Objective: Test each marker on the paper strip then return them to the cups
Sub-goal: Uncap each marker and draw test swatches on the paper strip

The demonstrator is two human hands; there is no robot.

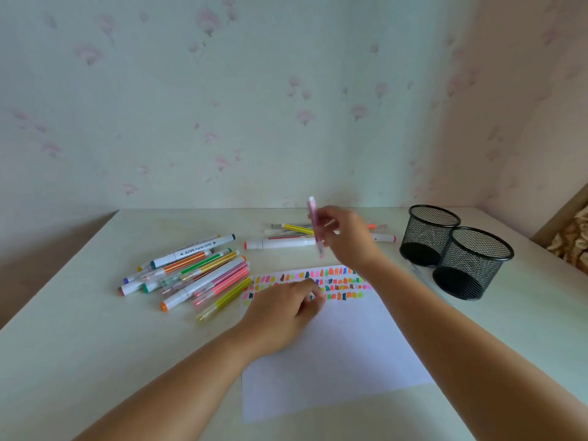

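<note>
1. Right hand [345, 237] gripped a pink marker [315, 227] in its fingers, near upright, lifted above the table [95, 345]. The marker was blurred.
2. Left hand [280, 313] rested on the paper [343, 351], fingers curled under. Could not tell whether they pinched anything.
3. Paper lay flat at mid-table, with rows of colour swatches [337, 272] along its far edge, partly under the left hand.
4. A loose pile of markers [197, 272] lay just left of the paper.
5. A smaller group of markers [286, 242] lay beyond the paper, partly behind the right hand.
6. Rear cup [429, 233] and front cup [474, 262], both black mesh, stood upright side by side at right.
</note>
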